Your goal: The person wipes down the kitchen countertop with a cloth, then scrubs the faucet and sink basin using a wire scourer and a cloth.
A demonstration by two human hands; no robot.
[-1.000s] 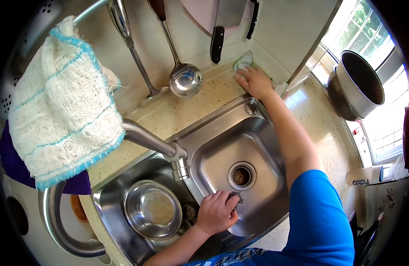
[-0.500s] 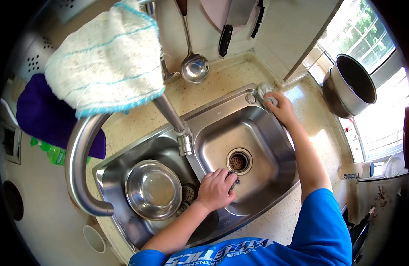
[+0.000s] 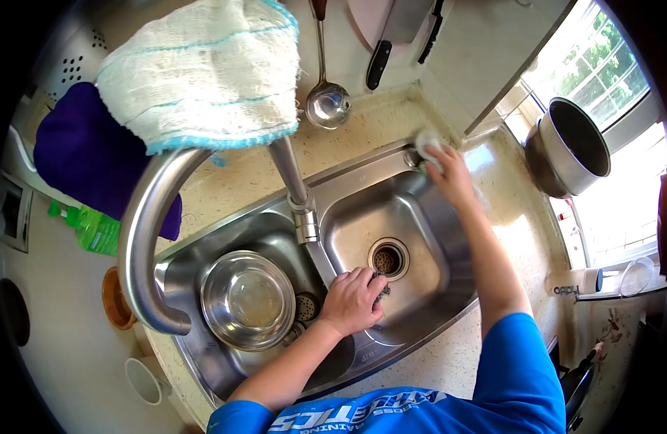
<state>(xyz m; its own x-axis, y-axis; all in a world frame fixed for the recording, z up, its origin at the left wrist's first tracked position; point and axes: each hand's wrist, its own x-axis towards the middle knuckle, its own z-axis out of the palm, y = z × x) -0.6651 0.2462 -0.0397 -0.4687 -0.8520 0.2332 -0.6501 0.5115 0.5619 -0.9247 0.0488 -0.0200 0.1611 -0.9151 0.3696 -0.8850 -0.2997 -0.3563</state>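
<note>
My left hand (image 3: 350, 304) rests over the divider of the steel double sink (image 3: 413, 325), fingers curled round a dark grey metal scouring pad (image 3: 382, 288). Only the pad's edge shows, close to the drain (image 3: 388, 260) of the right basin. At the far right corner of the sink, my right hand (image 3: 449, 177) presses a pale, crumpled cloth (image 3: 426, 142) on the rim, beside a round metal cap (image 3: 413, 157). Part of that cloth is blurred. A steel bowl (image 3: 225, 318) sits in the left basin, next to a drain strainer (image 3: 306, 307).
The curved faucet (image 3: 142, 239) arches over the left side, with a white and blue towel (image 3: 203, 79) draped above it. A ladle (image 3: 327, 105) and a knife (image 3: 380, 65) hang on the wall. Pots (image 3: 565, 155) stand by the window. A green bottle (image 3: 96, 230) is at left.
My right hand has slid the cloth a little along the corner of the rim, toward the round cap. My left hand keeps its grip on the scouring pad. The view has shifted slightly.
</note>
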